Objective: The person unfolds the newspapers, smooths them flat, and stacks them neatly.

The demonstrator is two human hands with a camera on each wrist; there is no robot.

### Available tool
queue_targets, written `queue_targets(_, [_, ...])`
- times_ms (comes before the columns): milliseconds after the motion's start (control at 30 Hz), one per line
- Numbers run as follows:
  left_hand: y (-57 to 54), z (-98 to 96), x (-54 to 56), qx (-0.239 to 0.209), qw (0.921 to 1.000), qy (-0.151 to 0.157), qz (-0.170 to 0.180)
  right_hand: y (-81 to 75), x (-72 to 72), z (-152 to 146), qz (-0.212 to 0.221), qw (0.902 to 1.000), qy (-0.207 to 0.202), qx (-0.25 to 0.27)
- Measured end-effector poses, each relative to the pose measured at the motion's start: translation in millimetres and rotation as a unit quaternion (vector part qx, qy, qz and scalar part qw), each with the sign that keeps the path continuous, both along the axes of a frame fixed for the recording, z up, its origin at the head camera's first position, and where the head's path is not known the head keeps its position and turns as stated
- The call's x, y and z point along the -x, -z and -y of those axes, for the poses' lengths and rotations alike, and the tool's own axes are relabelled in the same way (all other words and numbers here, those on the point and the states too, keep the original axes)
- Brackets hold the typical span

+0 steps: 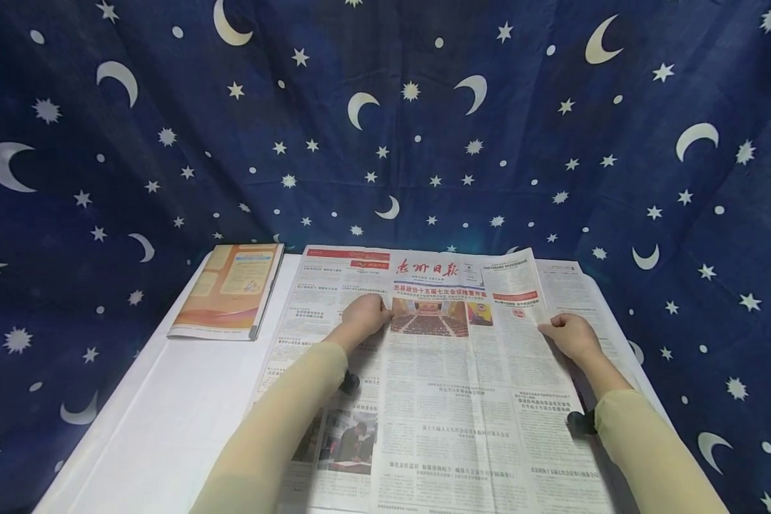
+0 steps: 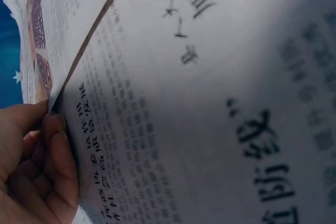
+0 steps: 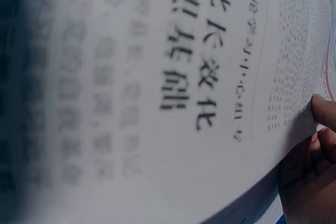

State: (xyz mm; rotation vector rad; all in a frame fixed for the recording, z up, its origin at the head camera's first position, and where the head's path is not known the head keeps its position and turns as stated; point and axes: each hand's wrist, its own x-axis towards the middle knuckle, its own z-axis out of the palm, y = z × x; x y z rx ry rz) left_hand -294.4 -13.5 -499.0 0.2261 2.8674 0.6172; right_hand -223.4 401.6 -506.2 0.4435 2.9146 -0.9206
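Observation:
A newspaper [image 1: 450, 371] with a red masthead and a photo of a large hall lies spread across the table, its top page lifted a little along the sides. My left hand [image 1: 363, 315] pinches that page's left edge beside the hall photo; in the left wrist view, thumb and forefinger of the left hand [image 2: 39, 153] meet on the paper's edge. At the page's right edge, my right hand [image 1: 572, 337] pinches the paper between thumb and fingers. The right wrist view shows the right hand [image 3: 315, 166] gripping the edge, the sheet bowed in front of it.
An orange booklet or folded paper [image 1: 228, 291] lies at the table's back left corner. White covering [image 1: 148, 407] shows on the table's left side. Behind stands a dark blue curtain [image 1: 424, 121] with moons and stars, close against the table's far edge.

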Motion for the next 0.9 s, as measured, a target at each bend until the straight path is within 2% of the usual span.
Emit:
queue_targets(167, [-0.7,-0.7,-1.3,0.015,0.9998,0.003,-0.014,1.8,0.3,0,0.001,1.0000,0.002,-0.004])
queue_targets(333, [-3.9,-1.9,-4.9,0.011,0.9998,0.010,-0.012,2.2,-0.5,1,0.005,1.0000,0.004,-0.003])
queue_targets(433, [-9.0,-6.8,-10.7,0.029,0.9983,0.042,-0.030,0.8,-2.4,1,0.007,0.9999,0.001,-0.011])
queue_targets(500, [-13.7,-12.1,-18.2,0.044,0.9939,0.089,-0.048,0.3,-3.0,1,0.006,0.9998,-0.001,-0.017])
queue_targets(600, [-18.8,-23.8,-35.4,0.060,0.9779,0.190,-0.062,0.9,-3.2,1,0.004,0.9998,-0.003,-0.021])
queue_targets(667, [-20.2,-32.5,-49.8,0.061,0.9616,0.261,-0.056,1.3,-3.7,0,0.002,0.9999,-0.004,-0.015])
queue_targets(733, [-19.1,-40.6,-63.5,0.067,0.9449,0.317,-0.047,1.4,-4.7,-1,0.003,1.0000,-0.003,0.006])
queue_targets(833, [-16.2,-49.6,-80.2,0.078,0.9276,0.364,-0.029,0.4,-8.3,-4,0.004,0.9988,-0.004,0.048])
queue_targets(900, [-13.4,-53.3,-87.1,0.084,0.9225,0.376,-0.021,-0.7,-12.0,-6,0.010,0.9967,-0.008,0.081])
